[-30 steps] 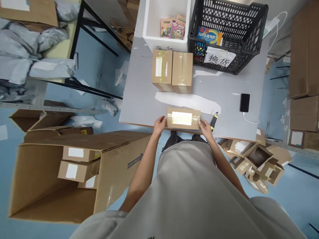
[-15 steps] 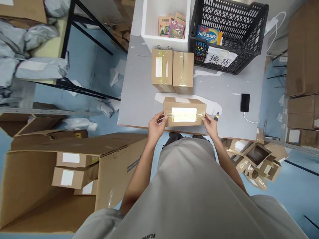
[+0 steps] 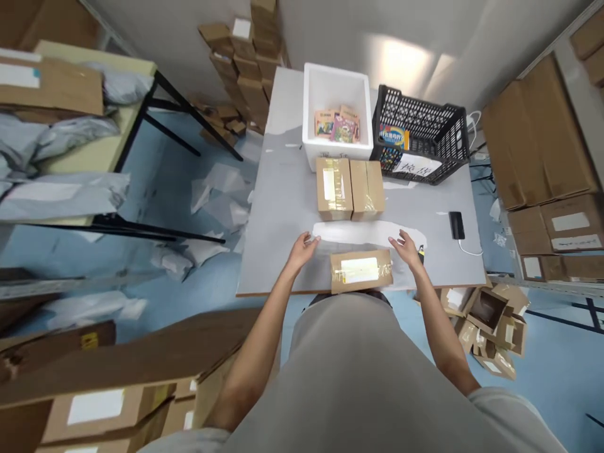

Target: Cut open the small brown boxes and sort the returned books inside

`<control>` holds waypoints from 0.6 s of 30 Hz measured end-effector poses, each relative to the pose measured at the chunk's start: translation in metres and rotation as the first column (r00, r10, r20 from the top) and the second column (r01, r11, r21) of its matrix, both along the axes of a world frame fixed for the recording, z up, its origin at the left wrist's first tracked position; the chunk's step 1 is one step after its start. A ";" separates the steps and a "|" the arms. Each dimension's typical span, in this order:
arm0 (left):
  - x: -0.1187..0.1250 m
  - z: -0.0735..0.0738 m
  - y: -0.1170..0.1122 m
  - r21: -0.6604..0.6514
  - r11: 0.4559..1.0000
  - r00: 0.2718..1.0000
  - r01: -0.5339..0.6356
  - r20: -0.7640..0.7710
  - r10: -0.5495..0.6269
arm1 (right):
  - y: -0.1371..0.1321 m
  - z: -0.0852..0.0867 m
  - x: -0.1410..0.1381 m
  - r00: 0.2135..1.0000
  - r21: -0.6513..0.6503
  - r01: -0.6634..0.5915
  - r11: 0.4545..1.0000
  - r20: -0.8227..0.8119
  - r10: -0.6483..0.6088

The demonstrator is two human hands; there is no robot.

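Note:
A taped cardboard box (image 3: 361,270) with a white label lies at the near edge of the grey table (image 3: 283,207). My left hand (image 3: 304,247) hovers open just left of it, fingers spread, touching nothing. Off the box's upper right corner my right hand (image 3: 406,248) is open too, fingers apart, clear of the box. Two more taped boxes (image 3: 350,189) sit side by side farther back on the table.
A white foam bin (image 3: 311,119) with small books and a black plastic crate (image 3: 425,135) stand at the table's far end. A phone (image 3: 456,224) on a cable lies at right. Cardboard cartons fill the floor at lower left and right.
Both hands have let go of the labelled box, which now lies flat at the table edge. The hands have moved apart and forward. The camera has tilted up, showing more of the room.

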State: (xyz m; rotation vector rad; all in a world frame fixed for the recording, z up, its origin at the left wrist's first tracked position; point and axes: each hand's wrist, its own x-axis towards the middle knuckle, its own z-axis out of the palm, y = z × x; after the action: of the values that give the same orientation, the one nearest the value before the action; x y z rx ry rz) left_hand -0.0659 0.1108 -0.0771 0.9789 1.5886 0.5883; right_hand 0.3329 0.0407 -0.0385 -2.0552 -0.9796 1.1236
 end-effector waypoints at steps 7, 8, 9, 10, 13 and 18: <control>0.027 0.034 0.127 0.087 0.996 0.999 0.025 0.046 -0.029 | 0.135 0.033 -0.043 0.980 -0.088 0.120 0.989 -0.146 -0.132; 0.032 0.037 0.132 0.088 0.996 0.997 0.032 0.063 -0.038 | 0.143 0.035 -0.050 0.979 -0.095 0.117 0.989 -0.156 -0.131; 0.036 0.040 0.133 0.086 0.996 0.996 0.038 0.081 -0.045 | 0.148 0.036 -0.056 0.978 -0.098 0.114 0.989 -0.163 -0.129; 0.038 0.041 0.133 0.082 0.996 0.994 0.043 0.099 -0.051 | 0.151 0.035 -0.061 0.979 -0.095 0.110 0.989 -0.164 -0.124; 0.037 0.040 0.127 0.070 0.997 0.988 0.039 0.148 -0.049 | 0.150 0.031 -0.069 0.982 -0.046 0.095 0.994 -0.158 -0.101; 0.004 0.040 0.134 0.067 0.998 0.985 0.006 0.174 -0.017 | 0.141 0.015 -0.092 0.982 0.051 0.041 0.998 -0.186 -0.031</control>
State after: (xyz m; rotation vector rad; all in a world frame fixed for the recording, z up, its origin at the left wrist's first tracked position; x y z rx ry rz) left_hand -0.0623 0.2445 -0.0374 0.9578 1.4147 0.7037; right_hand 0.2407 0.1816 -0.0232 -1.8799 -0.8687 1.2303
